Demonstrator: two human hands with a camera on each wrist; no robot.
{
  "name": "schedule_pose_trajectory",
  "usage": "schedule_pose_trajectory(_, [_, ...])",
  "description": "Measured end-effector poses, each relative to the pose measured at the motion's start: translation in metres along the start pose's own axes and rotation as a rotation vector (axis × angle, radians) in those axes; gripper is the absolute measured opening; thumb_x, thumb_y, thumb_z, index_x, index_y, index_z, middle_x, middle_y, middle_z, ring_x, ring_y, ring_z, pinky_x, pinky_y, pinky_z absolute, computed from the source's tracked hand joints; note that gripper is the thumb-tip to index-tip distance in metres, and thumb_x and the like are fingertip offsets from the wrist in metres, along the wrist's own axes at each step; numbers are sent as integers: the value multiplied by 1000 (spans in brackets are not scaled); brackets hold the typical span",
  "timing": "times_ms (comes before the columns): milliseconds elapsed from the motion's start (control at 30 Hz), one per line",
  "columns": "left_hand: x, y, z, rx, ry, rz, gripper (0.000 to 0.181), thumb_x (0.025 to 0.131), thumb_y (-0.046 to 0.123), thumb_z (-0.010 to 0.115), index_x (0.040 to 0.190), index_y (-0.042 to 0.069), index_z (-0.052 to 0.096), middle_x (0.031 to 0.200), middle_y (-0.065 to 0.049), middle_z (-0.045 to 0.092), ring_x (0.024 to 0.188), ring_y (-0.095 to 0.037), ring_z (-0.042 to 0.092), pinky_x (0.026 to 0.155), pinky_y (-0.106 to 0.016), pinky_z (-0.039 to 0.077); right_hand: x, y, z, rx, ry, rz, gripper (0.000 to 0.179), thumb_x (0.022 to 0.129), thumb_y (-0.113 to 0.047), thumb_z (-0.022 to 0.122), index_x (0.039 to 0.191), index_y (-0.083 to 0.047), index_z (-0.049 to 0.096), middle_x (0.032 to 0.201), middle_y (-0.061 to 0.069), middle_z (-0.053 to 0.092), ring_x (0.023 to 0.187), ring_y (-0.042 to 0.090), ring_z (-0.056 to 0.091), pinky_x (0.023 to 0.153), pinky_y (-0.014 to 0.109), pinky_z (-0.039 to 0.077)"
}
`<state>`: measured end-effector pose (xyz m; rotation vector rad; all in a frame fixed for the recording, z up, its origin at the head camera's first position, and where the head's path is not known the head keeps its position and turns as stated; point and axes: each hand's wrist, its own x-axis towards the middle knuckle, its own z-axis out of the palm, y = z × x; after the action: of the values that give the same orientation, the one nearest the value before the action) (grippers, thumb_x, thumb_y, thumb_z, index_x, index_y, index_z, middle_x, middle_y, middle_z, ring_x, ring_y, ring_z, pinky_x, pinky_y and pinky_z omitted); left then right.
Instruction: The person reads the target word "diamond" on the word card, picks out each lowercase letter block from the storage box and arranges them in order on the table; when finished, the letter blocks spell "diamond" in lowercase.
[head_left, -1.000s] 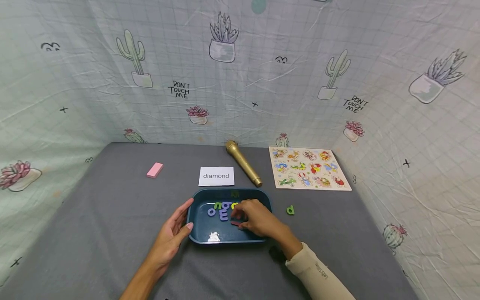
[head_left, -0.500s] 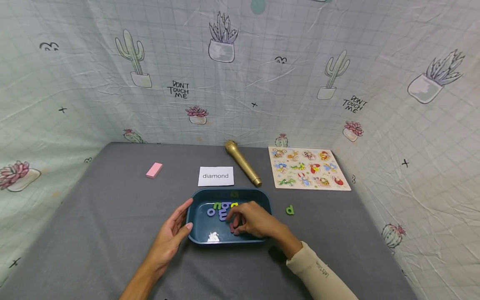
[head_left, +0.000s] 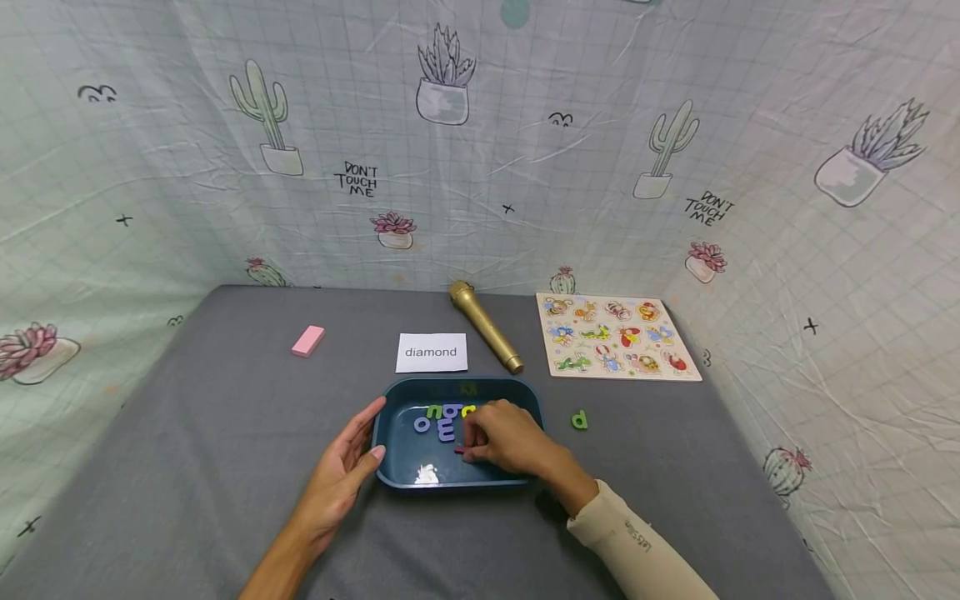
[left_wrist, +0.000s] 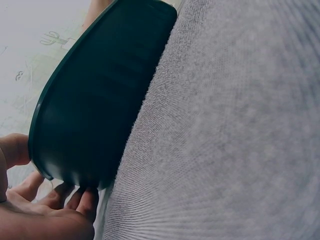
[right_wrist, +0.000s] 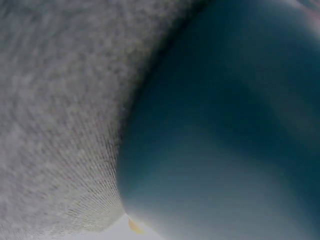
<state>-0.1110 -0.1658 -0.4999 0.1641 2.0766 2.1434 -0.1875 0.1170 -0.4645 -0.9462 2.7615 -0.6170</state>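
A dark blue tray (head_left: 405, 472) stands on the grey cloth, and my left hand (head_left: 343, 475) grips its left end. In the left wrist view the thumb lies at the rim and the fingers at the outer wall. Over the tray, my right hand (head_left: 510, 437) pinches a small dark pink letter piece (head_left: 459, 450), mostly hidden by the fingers. Left of those fingers lie a purple m (head_left: 446, 430) and a purple o (head_left: 422, 425). Behind them are a green n-shaped letter (head_left: 434, 412), a purple g (head_left: 452, 411) and a partly covered yellow letter (head_left: 468, 410).
A green d-shaped letter (head_left: 579, 420) lies right of the tray. Behind it stand a "diamond" card (head_left: 431, 353), a gold microphone (head_left: 487, 327) and an insect puzzle board (head_left: 618, 337). A pink block (head_left: 308, 341) lies at left. A dark object (head_left: 551, 506) sits under the right forearm.
My right fingers have turned the dark pink letter piece about and drawn it slightly left inside the tray. The left hand and the tray have stayed put.
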Motion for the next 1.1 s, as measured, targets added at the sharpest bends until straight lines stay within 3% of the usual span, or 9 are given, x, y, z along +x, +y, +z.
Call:
schedule_pose_trajectory(200, [-1, 1, 1, 22, 9, -27, 64, 110, 16, 60, 166, 30, 34, 178, 2, 22, 165, -27, 20, 110, -1, 32, -2, -1, -1, -40, 16, 25, 30, 85, -44, 89, 72, -29, 68, 68, -15, 57, 69, 2, 52, 56, 22, 43])
schedule_pose_trajectory(400, [-1, 0, 1, 25, 10, -35, 64, 110, 17, 60, 166, 31, 34, 178, 3, 22, 165, -26, 19, 112, -2, 31, -2, 0, -1, -26, 0, -20, 24, 82, -39, 93, 79, -28, 72, 72, -15, 59, 73, 0, 53, 61, 21, 44])
schedule_pose_trajectory(533, [-1, -1, 1, 23, 9, -26, 63, 110, 16, 59, 166, 31, 34, 178, 3, 22, 165, -26, 18, 110, -1, 32, -2, -1, -2, -24, 1, -27, 23, 82, -33, 94, 94, -26, 77, 81, -12, 64, 82, 4, 56, 69, 24, 47])
schedule_pose_trajectory(700, [-1, -1, 0, 23, 11, -24, 63, 110, 16, 59, 166, 31, 34, 178, 3, 22, 166, -26, 18, 111, -1, 31, -4, -3, -1, -25, -16, -49, 36, 85, -26, 92, 118, -25, 78, 98, -7, 71, 97, 11, 61, 81, 31, 50])
schedule_pose_trajectory(833, [-1, 0, 1, 33, 15, -36, 63, 110, 17, 60, 166, 32, 34, 177, 4, 21, 166, -25, 18, 128, -23, 26, -4, -4, -2, -25, -29, -61, 32, 87, -25, 90, 117, -26, 79, 101, -6, 73, 100, 12, 62, 86, 34, 52])
schedule_pose_trajectory(967, [-1, 1, 1, 39, 18, -44, 63, 110, 17, 60, 166, 32, 34, 178, 4, 21, 166, -25, 18, 130, -48, 16, -4, -3, -1, -34, -23, -73, 25, 86, -25, 91, 107, -28, 79, 100, -9, 72, 100, 11, 62, 88, 35, 52])
schedule_pose_trajectory(1033, [-1, 1, 1, 39, 19, -44, 63, 110, 17, 60, 166, 32, 34, 178, 4, 21, 166, -25, 18, 131, -46, 17, -4, -3, -1, -38, -20, -80, 23, 85, -25, 92, 104, -28, 79, 98, -8, 71, 99, 11, 61, 87, 34, 51])
schedule_pose_trajectory(1100, [-1, 1, 1, 40, 18, -42, 63, 110, 17, 60, 166, 32, 34, 178, 4, 21, 166, -25, 18, 131, -34, 22, -4, -3, -1, -41, -18, -81, 23, 84, -24, 93, 102, -28, 78, 98, -8, 70, 98, 10, 60, 85, 33, 51])
